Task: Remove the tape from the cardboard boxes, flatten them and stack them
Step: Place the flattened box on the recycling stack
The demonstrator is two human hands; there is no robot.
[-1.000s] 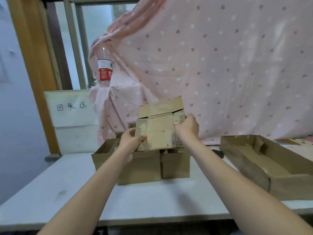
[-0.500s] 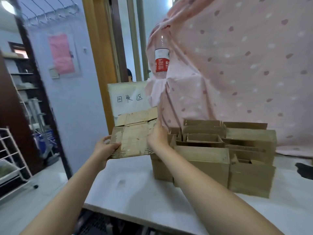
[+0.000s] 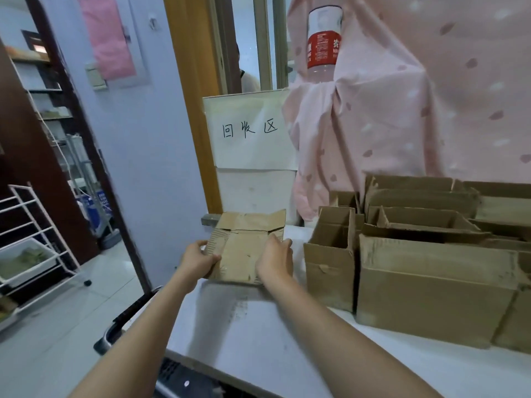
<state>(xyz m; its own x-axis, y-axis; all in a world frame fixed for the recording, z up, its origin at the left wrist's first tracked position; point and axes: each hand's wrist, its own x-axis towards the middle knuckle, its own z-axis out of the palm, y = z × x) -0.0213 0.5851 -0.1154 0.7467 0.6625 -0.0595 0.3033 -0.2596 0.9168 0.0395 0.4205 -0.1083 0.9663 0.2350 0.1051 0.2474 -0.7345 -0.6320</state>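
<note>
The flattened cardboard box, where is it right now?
In the head view the flattened cardboard box sits left of centre, held by the left hand and right hand over the table's left end, below the white sign, left of the upright boxes.

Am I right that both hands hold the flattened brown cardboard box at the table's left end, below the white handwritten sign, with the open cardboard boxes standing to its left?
Not quite. In the head view the left hand and right hand do hold the flattened brown cardboard box at the white table's left end, below the white handwritten sign, but the open cardboard boxes stand to its right.
</note>
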